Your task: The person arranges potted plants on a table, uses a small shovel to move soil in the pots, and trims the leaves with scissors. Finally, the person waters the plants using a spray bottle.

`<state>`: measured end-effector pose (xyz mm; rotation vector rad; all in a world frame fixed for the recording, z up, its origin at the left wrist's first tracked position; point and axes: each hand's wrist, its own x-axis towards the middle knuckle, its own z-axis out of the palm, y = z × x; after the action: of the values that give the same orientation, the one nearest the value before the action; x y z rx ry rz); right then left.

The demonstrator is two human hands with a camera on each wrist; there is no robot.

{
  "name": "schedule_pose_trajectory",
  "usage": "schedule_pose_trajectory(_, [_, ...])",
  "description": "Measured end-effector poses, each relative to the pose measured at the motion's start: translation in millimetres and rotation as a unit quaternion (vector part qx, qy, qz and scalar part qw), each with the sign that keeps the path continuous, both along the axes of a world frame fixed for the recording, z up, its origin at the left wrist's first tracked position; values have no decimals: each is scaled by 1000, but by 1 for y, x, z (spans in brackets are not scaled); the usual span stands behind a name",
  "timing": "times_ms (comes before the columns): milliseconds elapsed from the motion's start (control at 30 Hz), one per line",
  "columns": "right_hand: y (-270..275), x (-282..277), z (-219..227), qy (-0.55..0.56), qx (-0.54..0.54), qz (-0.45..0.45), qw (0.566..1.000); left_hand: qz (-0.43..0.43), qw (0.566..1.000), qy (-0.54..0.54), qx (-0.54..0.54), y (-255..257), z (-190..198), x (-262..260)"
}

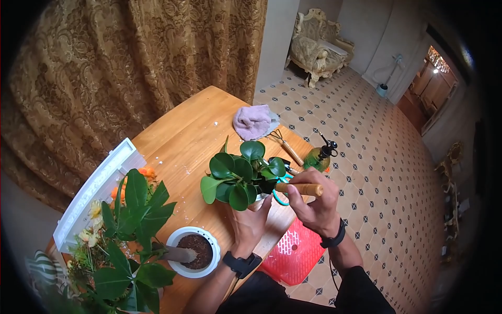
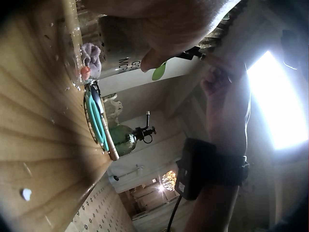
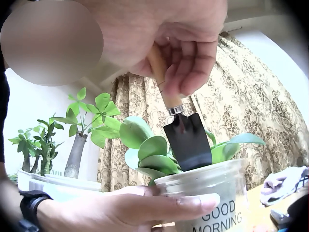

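My left hand (image 1: 249,222) grips a clear plastic cup (image 3: 227,181) printed with GOOD MORNING, its thumb lying across the front below the rim. A plant with round, glossy green leaves (image 1: 241,170) grows out of that cup. In my right hand (image 1: 318,206) is the wooden handle (image 1: 303,189) of a small hand trowel. Its black blade (image 3: 189,140) points down, with the tip behind the cup's rim among the leaves, as the right wrist view shows. The lower end of the blade is hidden there.
Right of the cup lie teal-handled scissors (image 2: 96,121), a small hand rake (image 1: 291,149) and a green spray bottle (image 1: 316,158). A purple cloth (image 1: 253,122) is at the back. To the left stand a white pot (image 1: 215,256) with a thick-stemmed plant and a white planter (image 1: 94,193). A red stool (image 1: 295,254) is below.
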<state>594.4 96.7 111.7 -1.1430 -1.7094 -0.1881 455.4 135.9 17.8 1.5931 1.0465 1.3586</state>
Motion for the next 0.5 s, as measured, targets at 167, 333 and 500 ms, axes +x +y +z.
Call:
schedule_pose_trajectory(167, [-1,-3,-1,0,-6,-10,1000,1,1000,3,3,2,-9,1])
schedule_pose_trajectory(333, [-2,-1,-2,-15,-27,4,1000,-18,1000,4,-15,2,-10,0])
schedule_pose_trajectory(500, [-3,0,-1,11,-20,9,1000,-9,1000,11,-23,0,-2,0])
